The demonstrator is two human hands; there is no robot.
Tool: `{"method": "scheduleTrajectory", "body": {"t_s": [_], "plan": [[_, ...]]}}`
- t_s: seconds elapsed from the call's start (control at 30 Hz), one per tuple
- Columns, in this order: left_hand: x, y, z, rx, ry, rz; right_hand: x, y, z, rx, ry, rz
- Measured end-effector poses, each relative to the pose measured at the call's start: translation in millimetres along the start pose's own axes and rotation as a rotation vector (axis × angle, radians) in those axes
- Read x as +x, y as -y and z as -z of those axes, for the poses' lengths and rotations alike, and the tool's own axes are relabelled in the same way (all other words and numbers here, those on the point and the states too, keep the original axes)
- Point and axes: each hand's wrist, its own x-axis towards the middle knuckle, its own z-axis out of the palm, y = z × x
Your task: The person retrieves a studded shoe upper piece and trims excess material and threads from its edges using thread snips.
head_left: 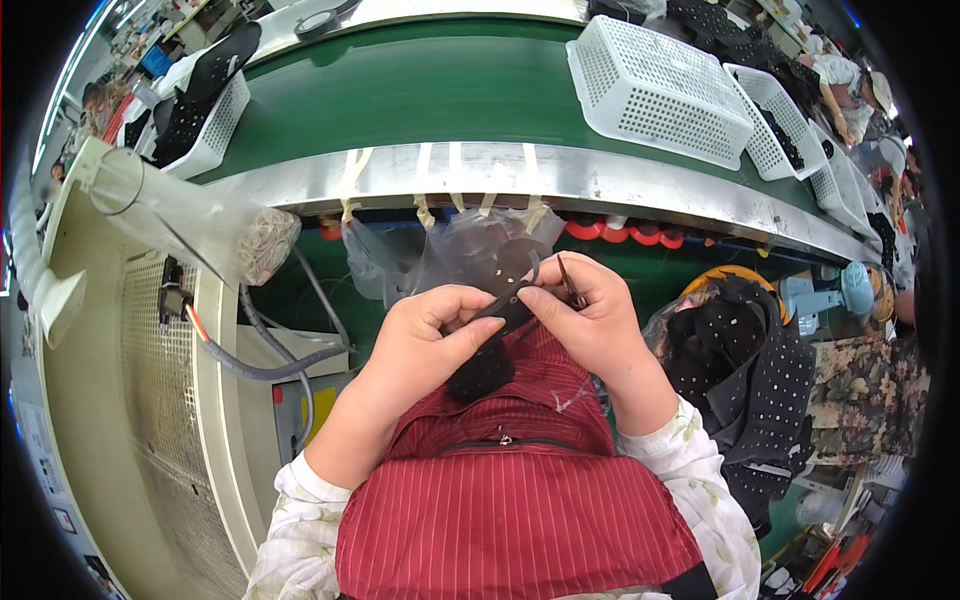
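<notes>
Close in front of my red striped apron (510, 520), both hands pinch a small strip of black fabric (483, 373) covered in tiny pale dots. My left hand (425, 335) grips its left end between thumb and bent fingers. At the upper end, the thumb of my right hand (595, 315) presses the cloth against the fingers. A slim dark pointed tool, apparently thread snips (570, 284), is also tucked in the right hand, its tip upward. Part of the fabric is hidden behind my fingers.
A green conveyor belt (420, 85) with a metal edge (400, 172) runs across ahead, carrying an overturned white basket (660, 90). See-through bags (385, 262) hang below the edge. Black dotted fabric (745, 350) is heaped at my right; a beige cabinet (215, 400) stands left.
</notes>
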Motion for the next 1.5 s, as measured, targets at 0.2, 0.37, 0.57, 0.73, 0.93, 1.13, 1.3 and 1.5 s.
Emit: {"method": "scheduleTrajectory", "body": {"t_s": [0.2,0.37,0.57,0.73,0.93,1.13,1.3,1.5], "plan": [[-13.2,-6.4,1.0,0.207,-0.074,-0.394,-6.0,15.1,-15.9,0.029,-0.017,0.044],[-18.5,-12.4,1.3,0.395,-0.078,-0.395,-11.6,20.2,-19.7,0.105,-0.016,0.063],[-22.0,-22.1,0.9,0.128,0.016,-0.234,-17.2,19.7,-19.3,0.311,0.012,-0.096],[-21.3,-14.2,-6.8,0.135,-0.043,-0.23,-15.9,26.3,-18.2,0.252,0.024,-0.164],[-18.6,-8.0,-11.5,0.008,-0.105,-0.185,-15.2,24.0,-17.0,0.425,-0.028,-0.152],[-16.6,-11.4,-15.0,0.029,-0.131,-0.226,-19.2,11.1,-17.1,0.031,-0.092,0.04],[-15.6,-13.8,-12.5,0.049,-0.123,-0.2,-16.1,15.2,-20.7,-0.194,-0.109,0.274],[-12.7,-6.2,-13.1,-0.031,-0.161,-0.213,-11.1,16.1,-17.1,-0.271,-0.082,0.416]]}}
